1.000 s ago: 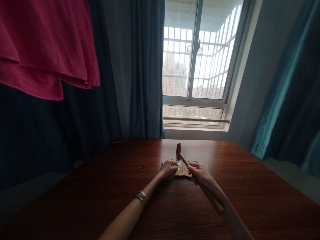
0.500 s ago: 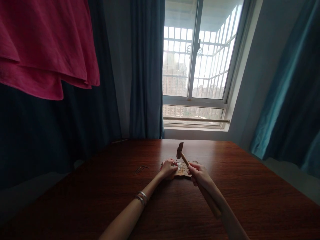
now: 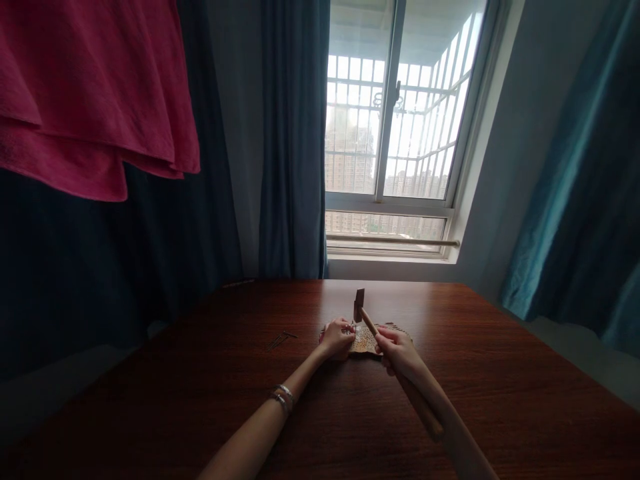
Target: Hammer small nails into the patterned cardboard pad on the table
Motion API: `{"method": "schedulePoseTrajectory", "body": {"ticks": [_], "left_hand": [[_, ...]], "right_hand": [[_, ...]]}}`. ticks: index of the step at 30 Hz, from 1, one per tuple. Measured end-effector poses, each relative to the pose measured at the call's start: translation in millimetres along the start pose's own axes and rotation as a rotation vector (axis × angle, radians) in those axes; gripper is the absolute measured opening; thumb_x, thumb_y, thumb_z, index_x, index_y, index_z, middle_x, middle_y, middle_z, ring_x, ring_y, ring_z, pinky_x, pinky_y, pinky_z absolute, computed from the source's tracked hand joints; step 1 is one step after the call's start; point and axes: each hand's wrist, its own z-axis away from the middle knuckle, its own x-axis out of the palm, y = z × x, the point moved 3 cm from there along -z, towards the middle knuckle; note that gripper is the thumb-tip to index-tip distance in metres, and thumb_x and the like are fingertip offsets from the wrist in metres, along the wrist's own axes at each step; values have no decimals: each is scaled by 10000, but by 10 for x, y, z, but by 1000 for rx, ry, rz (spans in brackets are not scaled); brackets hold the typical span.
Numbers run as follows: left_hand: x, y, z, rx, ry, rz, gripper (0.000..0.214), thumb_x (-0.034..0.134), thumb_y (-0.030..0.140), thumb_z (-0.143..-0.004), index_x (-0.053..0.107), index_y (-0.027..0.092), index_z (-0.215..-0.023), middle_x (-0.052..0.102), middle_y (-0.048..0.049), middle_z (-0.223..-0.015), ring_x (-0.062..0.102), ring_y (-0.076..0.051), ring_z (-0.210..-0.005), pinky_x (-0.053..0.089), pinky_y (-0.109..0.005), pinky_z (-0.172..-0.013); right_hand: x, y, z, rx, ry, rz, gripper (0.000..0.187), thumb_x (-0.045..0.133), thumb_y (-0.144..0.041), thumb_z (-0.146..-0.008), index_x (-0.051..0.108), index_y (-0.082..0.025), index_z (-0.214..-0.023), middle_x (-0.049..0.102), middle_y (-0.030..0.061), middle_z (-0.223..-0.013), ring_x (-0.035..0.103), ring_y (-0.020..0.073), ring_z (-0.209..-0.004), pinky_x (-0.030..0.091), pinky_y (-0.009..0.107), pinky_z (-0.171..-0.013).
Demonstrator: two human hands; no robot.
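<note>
The board [image 3: 367, 341] lies on the table [image 3: 350, 427], pale brown and dotted, its near edge wavy; take it as the clock's centre, with twelve toward the window [image 3: 353, 133]. At nine o'clock the left hand [image 3: 337, 337] rests on its end, thumb and fingertips pinching something thin and upright, a nail [image 3: 353, 327] as far as I can make out from here. At three, the right hand [image 3: 399, 349] has its fingers wrapped round the wooden handle of a hammer [image 3: 359, 305], the handle's end slanting back toward five, under the forearm. The hammer's head is held up at eleven, just over the left fingertips. Farther out at nine, loose nails [image 3: 291, 334] lie on the wood, and bracelets [image 3: 284, 396] ring the left wrist at eight. A blue curtain [image 3: 295, 147] hangs at eleven, a pink cloth [image 3: 105, 93] at ten, another curtain [image 3: 565, 180] at two.
</note>
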Motion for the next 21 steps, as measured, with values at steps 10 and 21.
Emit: {"method": "schedulePoseTrajectory", "body": {"ticks": [10, 21], "left_hand": [[-2, -6, 2, 15, 3, -6, 155, 609, 318, -712, 720, 230, -776, 660, -3, -955, 582, -165, -894, 383, -243, -771], [-7, -5, 9, 8, 11, -4, 152, 609, 310, -708, 722, 237, -779, 659, 3, -947, 580, -171, -890, 376, -249, -767]], "right_hand": [[44, -38, 53, 3, 26, -33, 441, 546, -510, -679, 606, -149, -926, 523, -32, -588, 425, 58, -347, 326, 169, -284], [66, 31, 61, -1, 32, -55, 442, 553, -484, -710, 623, -158, -1000, 528, -26, -597, 433, 66, -356, 342, 178, -290]]}}
